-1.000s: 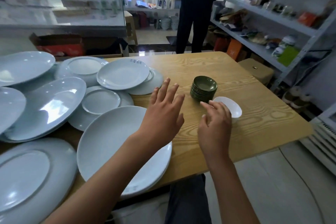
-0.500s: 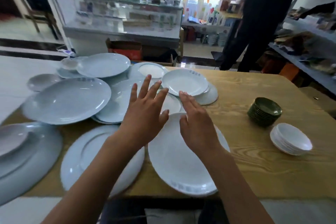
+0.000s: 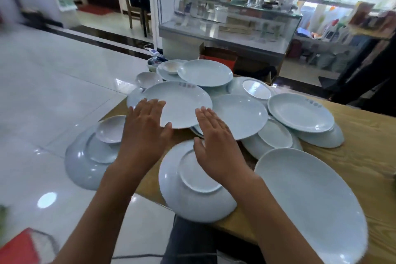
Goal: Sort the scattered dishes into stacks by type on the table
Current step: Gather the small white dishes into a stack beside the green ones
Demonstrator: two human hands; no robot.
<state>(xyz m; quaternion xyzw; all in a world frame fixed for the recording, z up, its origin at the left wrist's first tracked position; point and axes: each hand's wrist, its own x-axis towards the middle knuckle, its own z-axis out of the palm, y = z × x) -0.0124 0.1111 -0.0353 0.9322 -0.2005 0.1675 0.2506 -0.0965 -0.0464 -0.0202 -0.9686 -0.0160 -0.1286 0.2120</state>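
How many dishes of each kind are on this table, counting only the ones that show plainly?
Face-up plates: 5
Bottom-up plates: 4
Small bowls: 3
Total: 12
More plates peek out from under these. They are mostly covered, so they are not counted.

We see overlapping pale-blue ceramic plates (image 3: 180, 105) crowding the wooden table (image 3: 368, 156); bare wood opens only at its right.

A wooden counter (image 3: 368, 146) carries overlapping pale plates (image 3: 237, 115), some upside down, plus small bowls (image 3: 111, 128).
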